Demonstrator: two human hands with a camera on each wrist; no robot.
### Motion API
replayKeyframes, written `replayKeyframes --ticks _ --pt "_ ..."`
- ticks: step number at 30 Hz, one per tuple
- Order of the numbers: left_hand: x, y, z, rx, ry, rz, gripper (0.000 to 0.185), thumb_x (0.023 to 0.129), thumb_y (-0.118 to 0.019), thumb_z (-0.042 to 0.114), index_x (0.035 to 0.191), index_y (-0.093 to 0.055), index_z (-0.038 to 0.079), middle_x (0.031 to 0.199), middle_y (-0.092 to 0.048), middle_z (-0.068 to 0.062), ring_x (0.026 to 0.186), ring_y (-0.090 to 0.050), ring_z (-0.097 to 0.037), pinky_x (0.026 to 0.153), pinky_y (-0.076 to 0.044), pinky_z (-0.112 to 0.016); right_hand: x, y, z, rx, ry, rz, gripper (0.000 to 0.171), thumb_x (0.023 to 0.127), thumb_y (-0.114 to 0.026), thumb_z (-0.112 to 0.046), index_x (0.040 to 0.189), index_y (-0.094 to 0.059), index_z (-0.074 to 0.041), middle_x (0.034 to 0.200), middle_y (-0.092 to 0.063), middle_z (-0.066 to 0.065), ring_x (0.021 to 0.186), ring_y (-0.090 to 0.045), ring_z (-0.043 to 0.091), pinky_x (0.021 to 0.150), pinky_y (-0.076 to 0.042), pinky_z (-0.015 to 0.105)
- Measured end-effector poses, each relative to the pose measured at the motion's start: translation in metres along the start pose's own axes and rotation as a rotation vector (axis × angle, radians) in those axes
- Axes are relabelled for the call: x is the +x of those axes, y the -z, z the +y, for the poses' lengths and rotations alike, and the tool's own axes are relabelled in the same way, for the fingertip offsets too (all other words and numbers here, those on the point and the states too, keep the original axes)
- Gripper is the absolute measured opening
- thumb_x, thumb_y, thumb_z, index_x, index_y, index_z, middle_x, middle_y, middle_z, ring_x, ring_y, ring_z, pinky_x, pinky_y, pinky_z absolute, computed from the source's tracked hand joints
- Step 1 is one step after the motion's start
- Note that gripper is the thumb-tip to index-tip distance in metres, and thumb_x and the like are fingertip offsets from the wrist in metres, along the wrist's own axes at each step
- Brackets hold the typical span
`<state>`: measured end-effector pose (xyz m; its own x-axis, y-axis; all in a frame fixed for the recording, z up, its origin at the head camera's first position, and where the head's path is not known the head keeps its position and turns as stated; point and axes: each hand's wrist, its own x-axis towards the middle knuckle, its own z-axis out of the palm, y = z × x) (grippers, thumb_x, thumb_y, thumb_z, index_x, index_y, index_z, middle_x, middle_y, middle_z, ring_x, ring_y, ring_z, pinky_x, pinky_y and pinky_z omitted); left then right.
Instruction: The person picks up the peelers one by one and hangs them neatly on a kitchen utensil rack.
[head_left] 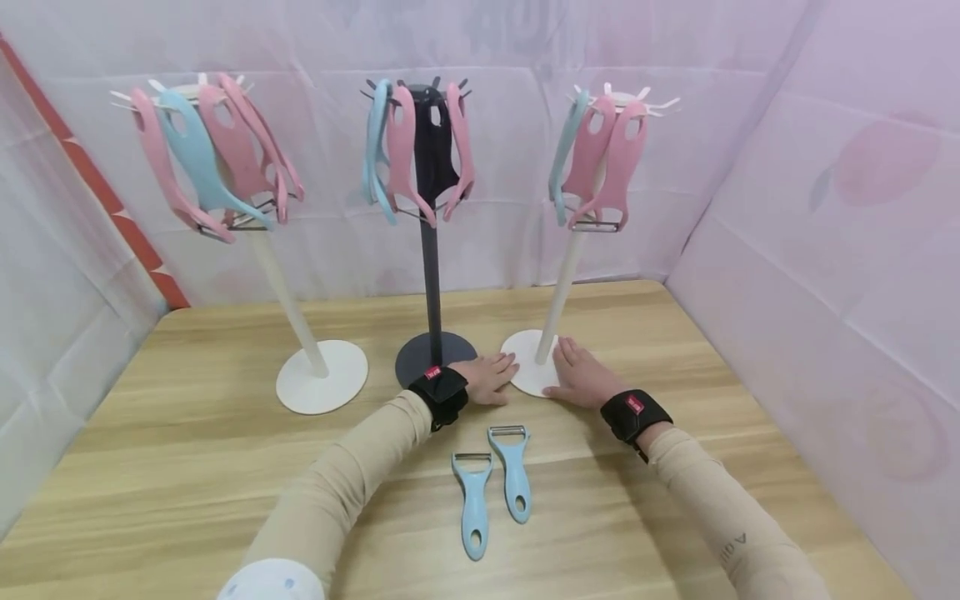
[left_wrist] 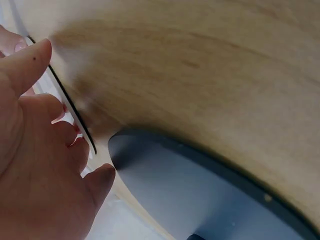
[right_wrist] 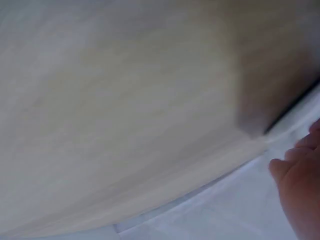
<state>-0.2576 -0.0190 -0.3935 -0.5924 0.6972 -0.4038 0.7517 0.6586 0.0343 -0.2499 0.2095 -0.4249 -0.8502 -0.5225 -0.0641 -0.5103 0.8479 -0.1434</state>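
Observation:
My left hand [head_left: 489, 379] touches the left side of the round white base [head_left: 529, 383] of the right-hand stand, fingers extended. On the opposite side, my right hand [head_left: 585, 377] rests at the base's edge, its fingers fairly straight. Pink peelers [head_left: 624, 158] and a light blue one [head_left: 567, 154] hang from this stand's top hooks. In the left wrist view, the left hand [left_wrist: 42, 145] has its little finger right by the dark base [left_wrist: 170, 175]. Only part of the right hand [right_wrist: 302, 185] shows in the right wrist view, beside the white base [right_wrist: 295, 117].
Two light blue peelers [head_left: 474, 500] lie on the wooden table [head_left: 585, 517] between the forearms. A black stand [head_left: 432, 283] with peelers stands in the middle, and another white stand [head_left: 333, 392] at left. Pale cloth [head_left: 825, 250] hangs behind and beside the table.

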Motion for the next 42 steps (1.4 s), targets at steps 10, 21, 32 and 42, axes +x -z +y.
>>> replayKeyframes --ticks 10,21,32,42 --pt "-0.001 -0.006 0.004 0.044 0.004 0.019 0.063 0.096 -0.038 0.042 0.147 -0.015 0.011 0.152 -0.008 -0.006 0.138 -0.008 -0.018 0.108 -0.019 -0.035 -0.028 0.026 -0.061 -0.153 0.275 0.198 0.046 0.074 -0.073 -0.014 0.113 -0.059 0.006 0.115 -0.057 0.023 0.107 -0.054 0.036 0.09 -0.043 0.044" --pt "0.006 -0.013 0.002 0.031 0.013 0.035 0.064 0.096 -0.038 0.042 0.147 -0.013 0.012 0.152 -0.007 -0.006 0.138 -0.006 -0.017 0.109 -0.018 -0.035 -0.052 0.012 -0.098 -0.246 0.718 0.174 0.046 0.074 -0.07 -0.007 0.118 -0.06 -0.005 0.121 -0.058 0.01 0.115 -0.05 0.026 0.095 -0.041 0.035" --pt "0.002 -0.005 0.007 0.06 0.052 0.043 0.064 0.095 -0.042 0.04 0.146 -0.018 0.011 0.151 -0.012 -0.007 0.137 -0.012 -0.017 0.108 -0.02 -0.031 -0.058 0.004 -0.113 -0.352 0.873 0.231 0.042 0.077 -0.064 -0.006 0.118 -0.06 -0.012 0.124 -0.056 0.006 0.118 -0.049 0.02 0.097 -0.038 0.029" --pt "0.005 -0.005 0.007 0.026 0.02 0.043 0.064 0.095 -0.043 0.037 0.145 -0.018 0.007 0.151 -0.011 -0.007 0.138 -0.01 -0.015 0.109 -0.018 -0.031 -0.058 0.005 -0.115 -0.429 0.912 0.269 0.032 0.075 -0.067 -0.008 0.107 -0.065 -0.01 0.112 -0.063 0.004 0.108 -0.056 0.014 0.094 -0.041 0.025"
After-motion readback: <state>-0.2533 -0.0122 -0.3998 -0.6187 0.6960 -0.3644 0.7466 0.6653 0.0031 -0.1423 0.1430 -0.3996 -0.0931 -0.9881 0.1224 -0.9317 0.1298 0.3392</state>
